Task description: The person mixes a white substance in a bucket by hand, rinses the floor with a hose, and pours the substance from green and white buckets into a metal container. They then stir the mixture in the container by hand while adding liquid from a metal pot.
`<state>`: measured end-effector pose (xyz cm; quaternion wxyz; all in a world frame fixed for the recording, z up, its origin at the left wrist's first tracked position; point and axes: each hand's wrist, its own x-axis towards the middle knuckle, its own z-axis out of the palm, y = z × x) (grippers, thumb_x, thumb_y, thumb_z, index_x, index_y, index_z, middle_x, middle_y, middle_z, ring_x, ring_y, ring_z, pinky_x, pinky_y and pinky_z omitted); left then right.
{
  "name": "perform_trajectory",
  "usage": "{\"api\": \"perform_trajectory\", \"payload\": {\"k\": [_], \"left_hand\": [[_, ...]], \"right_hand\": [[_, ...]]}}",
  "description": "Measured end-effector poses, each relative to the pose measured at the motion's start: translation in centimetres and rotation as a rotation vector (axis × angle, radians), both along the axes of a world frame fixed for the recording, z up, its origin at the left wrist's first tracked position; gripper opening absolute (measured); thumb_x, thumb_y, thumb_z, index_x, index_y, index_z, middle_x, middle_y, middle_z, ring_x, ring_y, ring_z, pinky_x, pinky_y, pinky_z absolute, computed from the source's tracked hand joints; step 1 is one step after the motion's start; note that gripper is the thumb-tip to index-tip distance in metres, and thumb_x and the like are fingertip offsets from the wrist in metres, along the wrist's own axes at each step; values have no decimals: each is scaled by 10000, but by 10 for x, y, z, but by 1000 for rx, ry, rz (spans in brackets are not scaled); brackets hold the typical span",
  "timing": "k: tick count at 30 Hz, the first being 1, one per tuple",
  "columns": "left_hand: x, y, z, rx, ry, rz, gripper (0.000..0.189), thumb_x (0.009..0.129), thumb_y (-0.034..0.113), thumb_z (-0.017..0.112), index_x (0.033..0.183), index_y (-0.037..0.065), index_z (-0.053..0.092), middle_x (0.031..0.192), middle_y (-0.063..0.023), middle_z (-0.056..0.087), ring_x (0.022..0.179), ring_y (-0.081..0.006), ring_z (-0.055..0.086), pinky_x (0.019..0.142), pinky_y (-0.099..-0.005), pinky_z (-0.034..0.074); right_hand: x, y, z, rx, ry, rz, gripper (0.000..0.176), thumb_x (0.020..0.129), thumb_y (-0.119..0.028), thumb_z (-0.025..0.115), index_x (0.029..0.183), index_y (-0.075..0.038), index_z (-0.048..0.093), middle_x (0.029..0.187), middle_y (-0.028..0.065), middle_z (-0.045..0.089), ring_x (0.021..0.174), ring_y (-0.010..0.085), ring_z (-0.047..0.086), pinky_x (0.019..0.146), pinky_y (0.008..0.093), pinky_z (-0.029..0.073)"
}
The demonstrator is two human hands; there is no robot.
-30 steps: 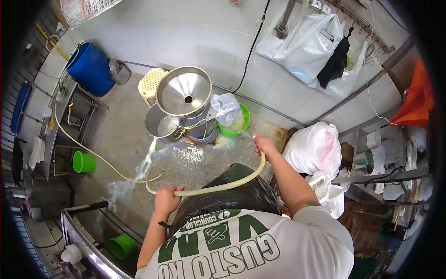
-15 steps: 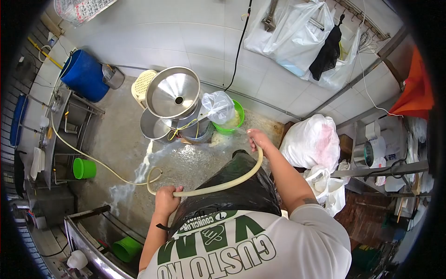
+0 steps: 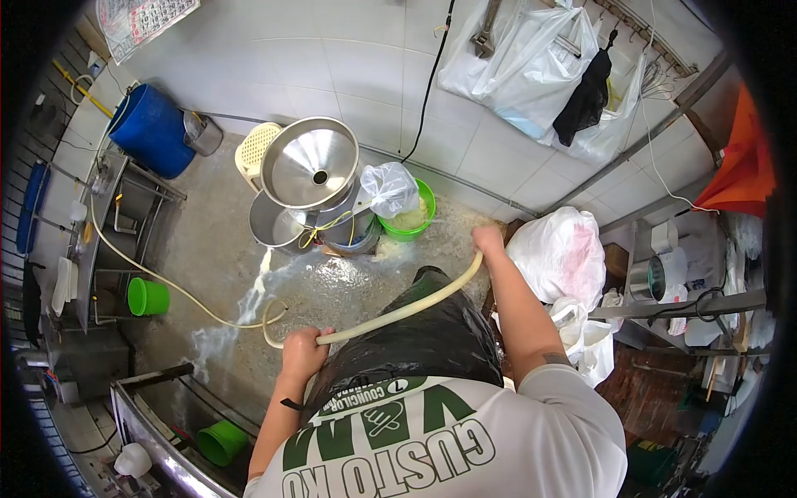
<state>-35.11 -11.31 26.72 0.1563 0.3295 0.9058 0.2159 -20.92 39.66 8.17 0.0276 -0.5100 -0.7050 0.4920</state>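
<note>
The wet concrete floor lies open ahead of both grips, edged by the tiled wall. A steel funnel machine stands ahead of the left hand, and a white sack sits just right of the right hand. The pale hose crosses the black apron between them. The left fingers are wrapped tight around it, and the right hand is closed on its end, near a green bowl.

A white tiled wall rises behind the wet concrete floor; a blue barrel stands beside a steel rack.
</note>
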Motion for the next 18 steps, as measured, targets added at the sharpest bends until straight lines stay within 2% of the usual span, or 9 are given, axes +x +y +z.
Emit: {"api": "perform_trajectory", "payload": {"k": [2, 3, 5, 6, 8, 11, 15, 17, 18], "left_hand": [[1, -1, -2, 4, 6, -3, 455, 918, 369, 708, 656, 1, 651, 667, -244, 622, 657, -459, 621, 606, -530, 489], [1, -2, -3, 8, 11, -7, 459, 919, 373, 707, 659, 0, 650, 668, -245, 622, 656, -458, 622, 606, -529, 491], [2, -1, -2, 13, 6, -11, 447, 917, 353, 711, 663, -9, 646, 671, -251, 614, 648, -461, 614, 592, -516, 481], [2, 0, -2, 18, 3, -11, 436, 914, 334, 714, 667, -18, 642, 674, -257, 605, 641, -463, 606, 577, -503, 471], [2, 1, 1, -6, 0, -8, 455, 919, 361, 707, 667, -13, 646, 676, -254, 614, 655, -464, 615, 597, -513, 486], [2, 3, 2, -41, -15, 2, 471, 923, 387, 700, 671, -7, 652, 682, -252, 625, 673, -464, 625, 620, -522, 502], [1, 7, 2, -29, -18, -3, 459, 921, 382, 701, 682, -8, 660, 689, -253, 626, 680, -468, 622, 628, -522, 501], [2, 11, 1, -34, -34, 9, 456, 920, 380, 701, 684, -8, 661, 689, -253, 625, 682, -471, 620, 632, -524, 499], [2, 13, 1, -40, -55, 21, 453, 919, 379, 701, 687, -8, 663, 689, -253, 624, 685, -473, 617, 636, -526, 497]], "right_hand": [[-3, 0, 24, 439, -370, 418, 315, 867, -157, 503, 1002, 18, 729, 1086, 281, 691, 937, 440, 681, 805, 470, 528], [-4, -6, 29, 437, -372, 417, 315, 867, -157, 503, 1002, 18, 729, 1086, 281, 691, 937, 440, 681, 805, 470, 528], [-9, -16, 39, 65, -65, -152, 338, 867, -182, 514, 1030, 34, 716, 1084, 286, 690, 976, 462, 668, 825, 472, 524], [-6, -15, 41, 64, -66, -154, 338, 867, -182, 514, 1030, 34, 716, 1084, 286, 690, 976, 462, 668, 825, 472, 524], [-3, -13, 45, 182, -198, 127, 364, 868, -215, 533, 1061, 43, 703, 1092, 289, 688, 1004, 471, 662, 857, 474, 517], [-6, -22, 61, 88, -108, -106, 361, 874, -213, 541, 1073, 40, 703, 1087, 288, 692, 1008, 465, 668, 842, 478, 525], [-4, -9, 53, 140, -151, -48, 355, 868, -210, 555, 1065, 43, 708, 1084, 292, 695, 999, 456, 674, 822, 476, 534], [-2, 17, 22, 506, -607, 849, 350, 860, -200, 557, 1061, 41, 712, 1088, 296, 693, 1009, 456, 672, 815, 477, 537], [-1, 17, 23, 507, -604, 845, 350, 860, -200, 557, 1061, 41, 712, 1088, 296, 693, 1009, 456, 672, 815, 477, 537]]}}
